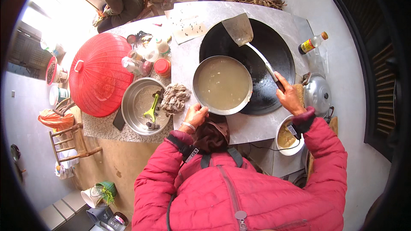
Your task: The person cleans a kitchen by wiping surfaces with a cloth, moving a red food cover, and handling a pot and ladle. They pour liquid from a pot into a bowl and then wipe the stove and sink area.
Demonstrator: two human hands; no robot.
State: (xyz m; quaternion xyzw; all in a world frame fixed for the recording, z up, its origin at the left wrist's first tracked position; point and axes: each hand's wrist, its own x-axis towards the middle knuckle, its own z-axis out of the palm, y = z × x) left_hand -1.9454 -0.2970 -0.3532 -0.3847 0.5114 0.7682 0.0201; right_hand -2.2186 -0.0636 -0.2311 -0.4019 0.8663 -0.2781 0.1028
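My left hand (196,117) grips the near rim of a round metal basin (197,96), its fingers closed on the edge. Cloudy, pale liquid (223,82) with a few light bits fills the basin. It sits over the left part of a large black wok (274,60) set into the counter; whether it rests on the wok cannot be made out. My right hand (290,95) is wrapped round the dark handle of a wok spatula (239,29). The spatula's broad metal blade is raised above the wok's far rim.
Left of the wok lie a crumpled cloth (175,98), a metal bowl (141,86) with a green tool, and a red mesh food cover (102,75). A sauce bottle (312,43), lidded pot (317,93) and white bucket (290,149) are at right. A person (122,0) sits beyond.
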